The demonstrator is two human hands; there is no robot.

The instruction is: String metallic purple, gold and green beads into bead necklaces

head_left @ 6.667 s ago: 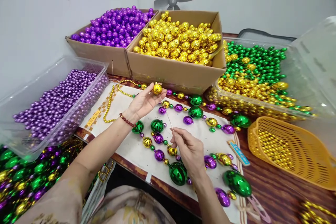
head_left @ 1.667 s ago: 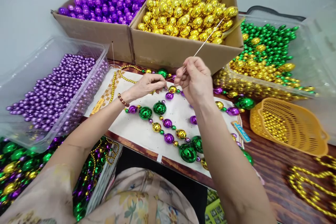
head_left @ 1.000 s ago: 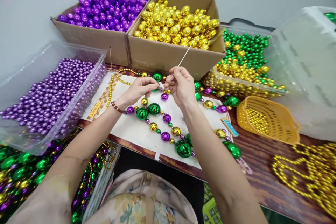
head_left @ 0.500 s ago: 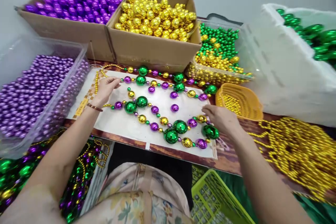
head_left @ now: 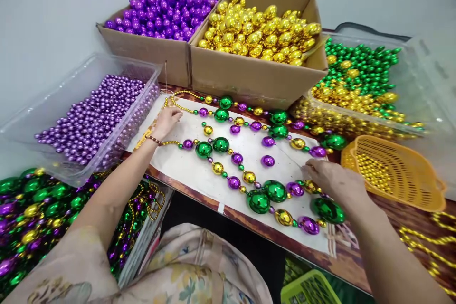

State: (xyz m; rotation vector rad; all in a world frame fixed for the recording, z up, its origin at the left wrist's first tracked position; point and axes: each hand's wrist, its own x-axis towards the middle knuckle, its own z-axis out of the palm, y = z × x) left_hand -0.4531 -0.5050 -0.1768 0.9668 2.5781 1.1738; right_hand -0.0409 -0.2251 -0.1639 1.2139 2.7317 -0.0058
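A long strand of green, gold and purple beads (head_left: 245, 152) winds over a white cloth (head_left: 185, 166) on the table. My left hand (head_left: 167, 121) rests on the cloth's far left end, fingers curled over the small gold beads (head_left: 178, 104) of the strand. My right hand (head_left: 333, 183) lies at the strand's right end, fingers pinched by a gold bead next to a big green bead (head_left: 327, 210). A thin thread or needle (head_left: 288, 156) runs up-left from those fingers. One loose purple bead (head_left: 268, 160) lies on the cloth.
Two cardboard boxes at the back hold purple balls (head_left: 167, 7) and gold balls (head_left: 260, 33). A clear tub of small purple beads (head_left: 89, 118) stands left, a clear tub of green and gold beads (head_left: 359, 80) right, an orange basket (head_left: 392, 171) beside it. Finished strands (head_left: 32, 213) pile lower left.
My hands have parted from working the needle together above the cloth. The left went down to the strand's left end, the right to its right end.
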